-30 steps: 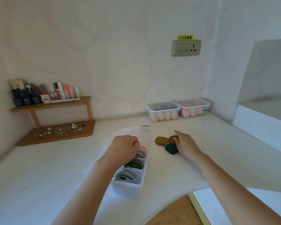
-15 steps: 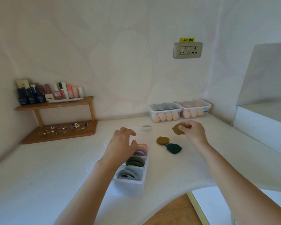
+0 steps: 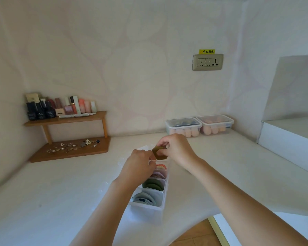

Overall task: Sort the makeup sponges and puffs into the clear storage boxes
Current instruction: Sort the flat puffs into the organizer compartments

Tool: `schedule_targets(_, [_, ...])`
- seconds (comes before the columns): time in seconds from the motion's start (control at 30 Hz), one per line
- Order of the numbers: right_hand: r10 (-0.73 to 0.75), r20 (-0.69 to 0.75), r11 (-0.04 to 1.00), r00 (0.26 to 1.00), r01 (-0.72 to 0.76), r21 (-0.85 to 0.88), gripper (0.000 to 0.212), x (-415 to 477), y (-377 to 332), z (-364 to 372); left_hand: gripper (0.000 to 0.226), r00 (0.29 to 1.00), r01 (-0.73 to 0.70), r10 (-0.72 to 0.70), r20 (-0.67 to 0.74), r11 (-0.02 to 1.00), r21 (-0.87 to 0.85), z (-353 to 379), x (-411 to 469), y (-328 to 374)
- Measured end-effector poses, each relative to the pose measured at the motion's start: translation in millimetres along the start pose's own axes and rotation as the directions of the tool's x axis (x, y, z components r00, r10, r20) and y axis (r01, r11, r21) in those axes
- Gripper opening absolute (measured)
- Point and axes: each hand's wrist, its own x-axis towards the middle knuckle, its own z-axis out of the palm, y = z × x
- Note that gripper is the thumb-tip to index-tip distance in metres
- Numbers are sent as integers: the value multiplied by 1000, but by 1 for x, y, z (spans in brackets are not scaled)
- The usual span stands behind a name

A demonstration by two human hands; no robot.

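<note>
A long clear divided box stands on the white counter in front of me, with blue, green, purple and pink puffs standing in its compartments. My right hand pinches an olive-brown puff just above the box's far end. My left hand is at the puff's left edge with its fingers curled, over the far compartments. The other loose puffs are hidden behind my right arm.
Two lidded clear boxes with peach sponges stand against the back wall. A wooden shelf with bottles and small jewellery fills the left corner. A white ledge rises at the right; the counter edge runs close below the box.
My right hand has lifted the olive-brown puff off the counter and carried it left, to above the divided box. My left hand has come up to meet it.
</note>
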Motion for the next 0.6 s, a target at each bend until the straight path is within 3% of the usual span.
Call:
schedule_targets(0.13, [5,222,986,975,31,-161,21,-1,0,10,26,1000,7,-7,-4,1000,14,3,2,-3])
schedule_targets(0.33, [70,340,964,938,23,-263,26,1,-8,2,32,1000,-21,20,-19,998,-62,6,2,-5])
schedule_targets(0.43, [86,331,978,940,-16,-208,9,3,-3,-3,33,997,-24,33,67,991,-134,8,3,-8])
schedule_targets(0.6, [83,124,991,989,-96,98,13,-1,11,-22,32,983,-88,102,153,991,-98,6,0,-9])
